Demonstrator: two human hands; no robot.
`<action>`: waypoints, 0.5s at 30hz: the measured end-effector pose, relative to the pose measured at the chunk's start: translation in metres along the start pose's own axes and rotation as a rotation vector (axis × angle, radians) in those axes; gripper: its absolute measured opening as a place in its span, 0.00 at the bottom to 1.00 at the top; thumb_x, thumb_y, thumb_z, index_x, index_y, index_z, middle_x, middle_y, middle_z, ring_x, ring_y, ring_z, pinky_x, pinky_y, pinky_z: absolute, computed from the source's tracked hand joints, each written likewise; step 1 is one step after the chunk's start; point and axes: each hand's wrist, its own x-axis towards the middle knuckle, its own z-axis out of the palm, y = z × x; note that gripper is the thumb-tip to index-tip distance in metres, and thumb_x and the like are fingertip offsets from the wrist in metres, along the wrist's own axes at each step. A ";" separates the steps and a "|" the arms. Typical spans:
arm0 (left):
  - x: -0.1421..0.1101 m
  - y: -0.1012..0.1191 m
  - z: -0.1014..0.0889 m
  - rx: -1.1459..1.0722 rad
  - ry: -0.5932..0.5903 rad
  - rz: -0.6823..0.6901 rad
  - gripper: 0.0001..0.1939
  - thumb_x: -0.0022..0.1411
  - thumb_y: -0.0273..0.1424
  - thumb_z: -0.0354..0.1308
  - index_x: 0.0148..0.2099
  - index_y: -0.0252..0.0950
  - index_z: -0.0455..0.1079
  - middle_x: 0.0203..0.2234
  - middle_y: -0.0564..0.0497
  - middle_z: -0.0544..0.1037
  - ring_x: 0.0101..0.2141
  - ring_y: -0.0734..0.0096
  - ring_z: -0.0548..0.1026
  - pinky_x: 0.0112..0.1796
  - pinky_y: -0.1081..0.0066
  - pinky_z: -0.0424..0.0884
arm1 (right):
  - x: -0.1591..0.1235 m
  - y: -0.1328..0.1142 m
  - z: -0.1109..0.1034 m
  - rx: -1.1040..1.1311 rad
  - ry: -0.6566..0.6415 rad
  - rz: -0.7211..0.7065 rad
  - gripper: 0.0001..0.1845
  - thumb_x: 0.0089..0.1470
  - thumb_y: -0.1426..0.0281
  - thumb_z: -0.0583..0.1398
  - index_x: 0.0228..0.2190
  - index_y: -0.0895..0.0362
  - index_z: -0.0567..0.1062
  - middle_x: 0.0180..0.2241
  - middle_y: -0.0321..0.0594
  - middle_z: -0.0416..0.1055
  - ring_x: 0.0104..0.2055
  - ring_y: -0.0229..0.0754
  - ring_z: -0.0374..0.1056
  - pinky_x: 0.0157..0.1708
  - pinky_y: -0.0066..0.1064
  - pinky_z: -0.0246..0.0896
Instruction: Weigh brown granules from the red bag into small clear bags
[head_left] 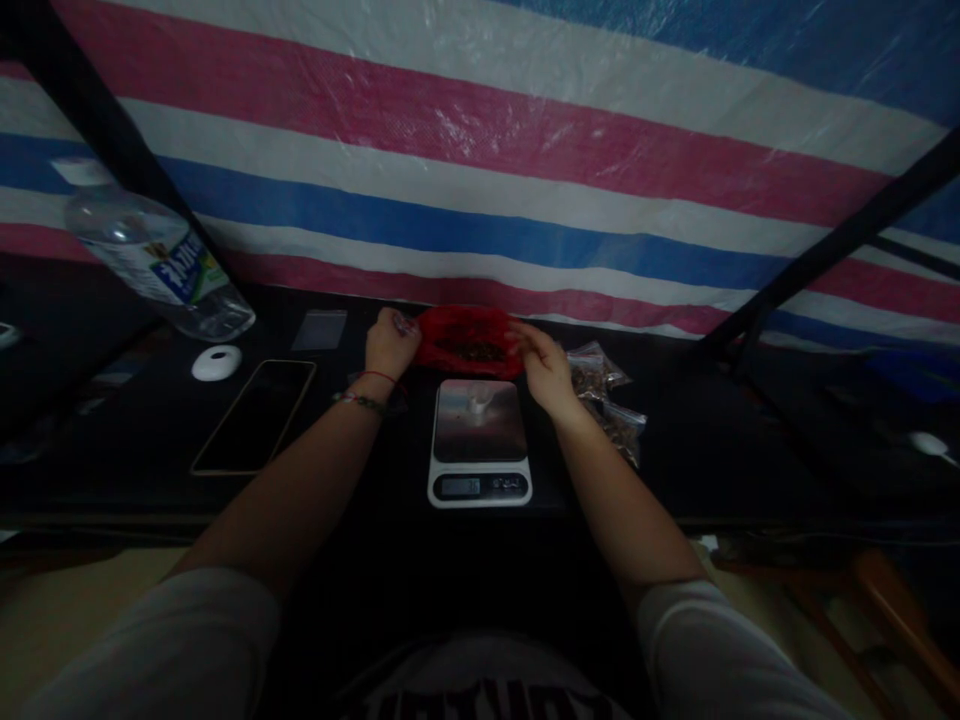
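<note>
A red plastic bag (435,345) lies spread at the back of the black table, with dark brown dried pieces (480,350) inside. My left hand (393,343) is closed on the bag's left edge. At the right edge, the fingers of my right hand (544,365) are bent over the rim and grip it; the thumb is mostly hidden. Just in front of the bag stands a white kitchen scale (480,440) with a metal plate and a lit display. Small zip bags (622,430) of brown pieces lie beside my right wrist.
A flat zip bag (320,330) lies left of my left hand. Further left are a phone (255,418), a white oval case (217,362) and a tilted clear bottle (161,260). Striped sheeting (480,180) hangs behind the table, with dark poles (825,240) at the sides.
</note>
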 end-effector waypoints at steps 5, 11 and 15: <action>0.000 -0.002 0.000 -0.011 -0.019 -0.017 0.14 0.55 0.36 0.55 0.43 0.35 0.66 0.35 0.43 0.77 0.36 0.61 0.75 0.38 0.65 0.69 | 0.001 -0.016 -0.017 -0.156 -0.025 0.190 0.14 0.52 0.69 0.52 0.37 0.57 0.75 0.34 0.40 0.73 0.35 0.41 0.67 0.38 0.32 0.61; 0.000 -0.001 -0.001 -0.011 -0.021 -0.034 0.14 0.56 0.36 0.54 0.44 0.36 0.66 0.36 0.44 0.77 0.37 0.62 0.75 0.39 0.66 0.69 | -0.043 -0.054 -0.057 -0.493 -0.744 0.405 0.21 0.53 0.55 0.56 0.23 0.59 0.76 0.22 0.37 0.70 0.25 0.37 0.63 0.26 0.28 0.53; -0.001 -0.001 -0.001 -0.038 -0.015 -0.015 0.14 0.56 0.36 0.54 0.43 0.35 0.66 0.36 0.43 0.77 0.37 0.61 0.76 0.39 0.66 0.69 | -0.066 -0.059 -0.058 -0.544 -1.063 0.451 0.24 0.51 0.51 0.57 0.28 0.59 0.79 0.26 0.40 0.75 0.26 0.37 0.66 0.25 0.27 0.53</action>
